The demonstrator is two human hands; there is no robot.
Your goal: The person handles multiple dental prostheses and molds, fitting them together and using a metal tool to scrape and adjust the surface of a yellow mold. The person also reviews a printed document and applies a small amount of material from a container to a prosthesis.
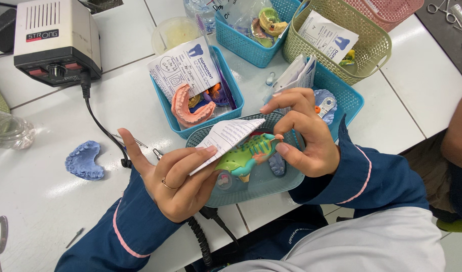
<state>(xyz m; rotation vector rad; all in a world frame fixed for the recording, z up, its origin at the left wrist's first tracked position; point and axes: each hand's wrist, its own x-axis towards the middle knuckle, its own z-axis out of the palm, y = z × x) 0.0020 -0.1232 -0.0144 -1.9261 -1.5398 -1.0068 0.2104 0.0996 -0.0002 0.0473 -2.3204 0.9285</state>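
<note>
From my remote seat I saw the left hand point(178, 179) closed around a colourful dental appliance point(246, 153), green, yellow and blue with orange touches, while its thumb and forefinger pinched a folded white paper slip point(226, 138) lying over the piece. The right hand point(301, 133) met it from the other side, thumb and forefinger nipped shut on the appliance's orange tip, the other fingers curled loosely above. The appliance sat between the two hands, held just over a round teal basket point(271, 186) at the near edge of the white table point(44, 201). Beyond the hands, a square blue basket point(231, 98) carried a pink jaw model point(190, 108) and a printed form, and further baskets, blue and olive, stood behind it. A blue plaster cast point(84, 160) lay on the table well to the left of the left hand, near a black cable point(102, 128) running from a grey control box point(57, 38).
</note>
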